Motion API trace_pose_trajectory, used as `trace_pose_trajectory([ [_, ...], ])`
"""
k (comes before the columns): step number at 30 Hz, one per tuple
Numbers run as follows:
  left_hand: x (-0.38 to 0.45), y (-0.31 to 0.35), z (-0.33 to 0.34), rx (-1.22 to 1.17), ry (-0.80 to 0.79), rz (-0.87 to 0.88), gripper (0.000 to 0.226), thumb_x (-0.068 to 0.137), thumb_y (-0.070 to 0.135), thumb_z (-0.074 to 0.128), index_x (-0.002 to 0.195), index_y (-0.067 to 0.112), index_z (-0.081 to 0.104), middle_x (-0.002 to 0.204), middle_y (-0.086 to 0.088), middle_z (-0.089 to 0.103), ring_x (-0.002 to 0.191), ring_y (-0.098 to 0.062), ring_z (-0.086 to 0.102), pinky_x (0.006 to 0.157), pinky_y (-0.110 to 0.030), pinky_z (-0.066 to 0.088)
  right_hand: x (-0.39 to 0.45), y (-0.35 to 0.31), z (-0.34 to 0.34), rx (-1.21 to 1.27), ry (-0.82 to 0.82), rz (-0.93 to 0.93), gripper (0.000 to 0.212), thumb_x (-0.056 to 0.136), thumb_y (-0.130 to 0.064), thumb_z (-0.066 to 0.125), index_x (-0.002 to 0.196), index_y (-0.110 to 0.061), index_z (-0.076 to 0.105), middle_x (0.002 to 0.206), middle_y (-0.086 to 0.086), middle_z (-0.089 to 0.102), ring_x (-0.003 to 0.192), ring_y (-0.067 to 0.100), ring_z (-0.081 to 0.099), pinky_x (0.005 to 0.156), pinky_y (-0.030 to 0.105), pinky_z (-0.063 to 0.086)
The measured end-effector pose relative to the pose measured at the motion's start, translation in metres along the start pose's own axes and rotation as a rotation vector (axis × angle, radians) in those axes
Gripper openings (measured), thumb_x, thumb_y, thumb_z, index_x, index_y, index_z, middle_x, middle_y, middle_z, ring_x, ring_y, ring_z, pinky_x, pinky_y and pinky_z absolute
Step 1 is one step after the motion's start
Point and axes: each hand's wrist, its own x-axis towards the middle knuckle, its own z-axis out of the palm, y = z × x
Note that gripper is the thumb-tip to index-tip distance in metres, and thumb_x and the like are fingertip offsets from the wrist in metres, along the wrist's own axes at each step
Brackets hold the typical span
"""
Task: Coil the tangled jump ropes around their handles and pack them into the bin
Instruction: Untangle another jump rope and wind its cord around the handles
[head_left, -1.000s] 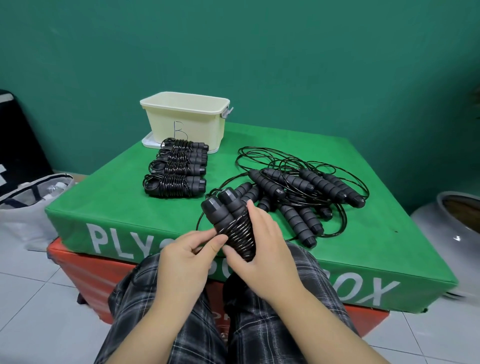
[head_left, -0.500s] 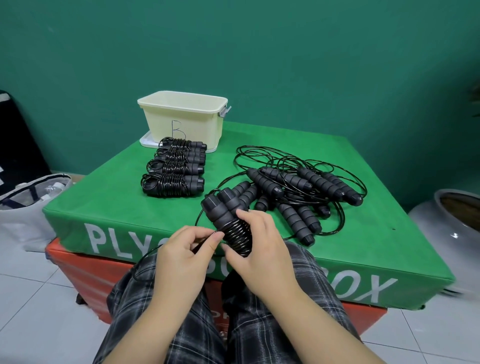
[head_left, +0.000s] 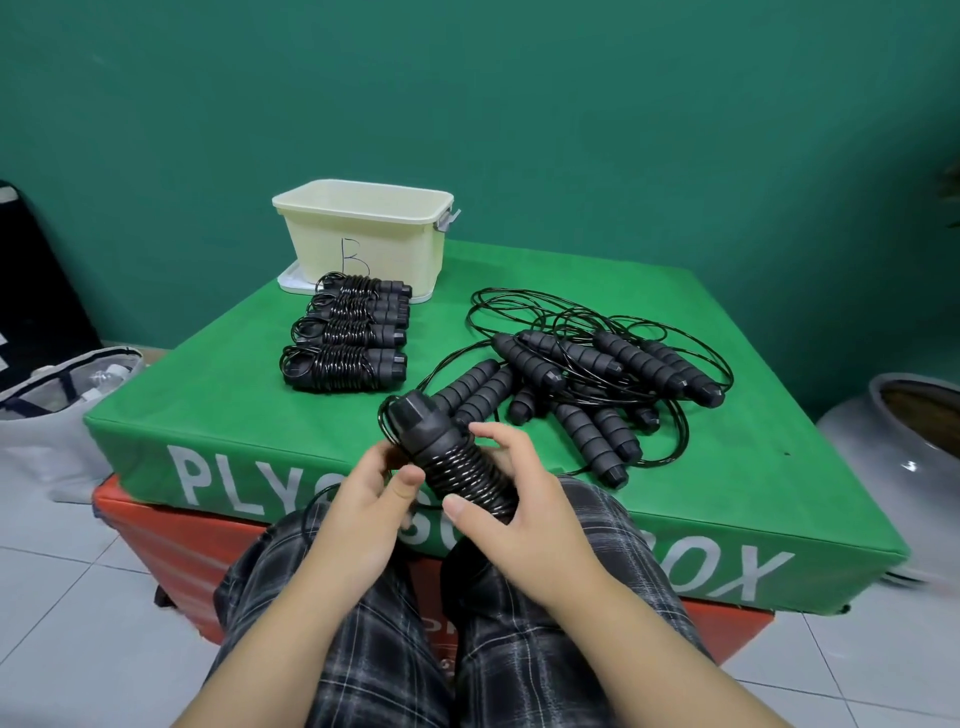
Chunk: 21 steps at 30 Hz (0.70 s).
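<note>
right hand (head_left: 511, 512): wrapped round the lower end of the handle pair (head_left: 449, 457), thumb across the coils.
left hand (head_left: 363, 506): just beside it, fingers curled at the cord (head_left: 387, 421), feeding the last loop.
handling: light; foam grips stiff, thin cord springy, likely to unwind if released. Grip over the coils.
beyond hands: tangled ropes (head_left: 587, 384) on the counter (head_left: 727, 467); coiled bundles (head_left: 345, 338) further left; bin (head_left: 363, 228) behind those.
</note>
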Motion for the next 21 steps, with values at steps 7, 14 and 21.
trace_pose_trajectory([
  [7, 0.000, -0.002, -0.002, 0.250, 0.053, 0.123, 0.099, 0.055, 0.097, 0.033, 0.077, 0.004, 0.060, 0.072, -0.010, 0.058, 0.061, -0.005, 0.052, 0.055, -0.011, 0.038, 0.002, -0.001, 0.006, -0.200, -0.125, -0.014, 0.069, 0.069, -0.067, 0.045, 0.129, -0.035, 0.034, 0.108, -0.016, 0.057, 0.096, 0.005, 0.057, 0.085, 0.032, 0.047],
  [14, -0.001, 0.000, -0.003, 0.355, 0.138, 0.173, 0.032, 0.087, 0.046, 0.059, 0.058, 0.032, 0.062, 0.071, 0.011, 0.059, 0.066, 0.000, 0.054, 0.059, -0.008, 0.036, 0.004, 0.008, 0.006, -0.059, 0.131, -0.069, 0.048, 0.080, -0.055, 0.051, 0.125, -0.051, 0.035, 0.121, -0.023, 0.048, 0.111, 0.002, 0.051, 0.092, 0.014, 0.040],
  [21, -0.009, 0.011, 0.002, 0.279, 0.196, 0.211, 0.023, 0.078, 0.013, 0.071, 0.067, 0.033, 0.070, 0.073, 0.007, 0.065, 0.071, -0.007, 0.059, 0.062, -0.009, 0.041, 0.006, 0.009, 0.006, -0.227, 0.271, -0.182, 0.042, 0.093, -0.040, 0.040, 0.124, -0.023, 0.062, 0.126, -0.009, 0.055, 0.118, -0.011, 0.043, 0.097, 0.001, 0.026],
])
